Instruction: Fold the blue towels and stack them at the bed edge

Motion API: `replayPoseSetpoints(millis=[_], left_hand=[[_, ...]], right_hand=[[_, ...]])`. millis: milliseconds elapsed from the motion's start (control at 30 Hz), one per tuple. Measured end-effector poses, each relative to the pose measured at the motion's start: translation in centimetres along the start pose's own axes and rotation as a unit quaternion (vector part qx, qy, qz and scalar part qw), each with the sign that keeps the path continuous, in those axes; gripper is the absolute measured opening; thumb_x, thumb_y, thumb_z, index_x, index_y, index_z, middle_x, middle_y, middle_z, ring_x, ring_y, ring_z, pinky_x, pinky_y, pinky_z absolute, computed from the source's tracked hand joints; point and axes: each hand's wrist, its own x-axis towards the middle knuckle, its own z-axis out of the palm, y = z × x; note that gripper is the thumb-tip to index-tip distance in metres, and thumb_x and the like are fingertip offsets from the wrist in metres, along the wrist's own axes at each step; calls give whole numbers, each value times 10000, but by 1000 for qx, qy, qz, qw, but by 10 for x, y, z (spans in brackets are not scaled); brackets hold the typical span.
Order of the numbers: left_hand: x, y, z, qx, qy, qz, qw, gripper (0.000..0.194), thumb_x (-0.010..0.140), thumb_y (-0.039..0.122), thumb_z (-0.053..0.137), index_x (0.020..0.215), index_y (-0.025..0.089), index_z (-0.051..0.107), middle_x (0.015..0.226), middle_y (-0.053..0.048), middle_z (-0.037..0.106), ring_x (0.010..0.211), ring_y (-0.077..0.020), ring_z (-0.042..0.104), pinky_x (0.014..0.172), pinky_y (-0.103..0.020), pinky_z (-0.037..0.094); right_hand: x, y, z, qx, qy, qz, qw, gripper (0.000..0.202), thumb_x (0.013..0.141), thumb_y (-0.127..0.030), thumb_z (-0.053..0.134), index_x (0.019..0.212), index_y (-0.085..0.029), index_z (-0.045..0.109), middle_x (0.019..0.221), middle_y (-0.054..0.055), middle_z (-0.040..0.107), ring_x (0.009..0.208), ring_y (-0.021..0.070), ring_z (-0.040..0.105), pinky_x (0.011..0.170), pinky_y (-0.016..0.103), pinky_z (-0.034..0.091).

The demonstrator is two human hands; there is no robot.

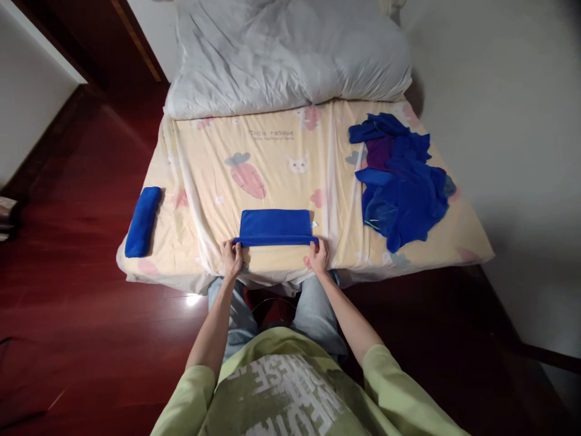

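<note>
A blue cloth (pixel 276 223) lies flat in front of me near the bed's front edge, its near edge folded over into a narrow strip. My left hand (pixel 232 257) pinches the left end of that strip, and my right hand (pixel 319 254) pinches the right end. A small white tag sticks out at the cloth's right side. Off to the left lies a rolled blue cloth (pixel 143 221). On the right is a loose, crumpled pile of blue cloths (pixel 402 188) with a purple piece (pixel 378 154) among them.
The bed (pixel 276 172) has a cream sheet printed with carrots and a rabbit face. A bulky grey-white quilt (pixel 290 60) covers its far end. A wall (pixel 512 151) stands to the right, and dark red floor (pixel 91 242) runs along the left.
</note>
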Motion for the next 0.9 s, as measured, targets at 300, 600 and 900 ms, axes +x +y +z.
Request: replayPoseSetpoints(millis=[300,600,900], left_hand=[[0,1,4,26,27,-7,999,321,1017,496,493,1078,230,661,1002,-97,678,1005,-279,635,956,-446,504],[-2,6,6,37,45,-4,998,381,1021,484,493,1242,200,618,949,-89,676,1000,-263,655,981,-423,486],[-3,4,9,54,49,7,997,341,1016,465,502,1176,195,634,930,-101,622,979,-274,599,919,-421,483]], right_hand=[[2,-7,2,5,-5,17,1000,433,1024,-505,495,1123,-145,715,1026,153,778,913,255,748,869,397,599],[3,-12,2,5,3,29,1000,401,1009,-504,534,1100,-153,704,829,87,736,727,202,697,748,330,570],[4,-20,-2,-10,51,-27,998,228,998,-375,546,1040,-182,658,983,107,680,925,205,675,873,346,577]])
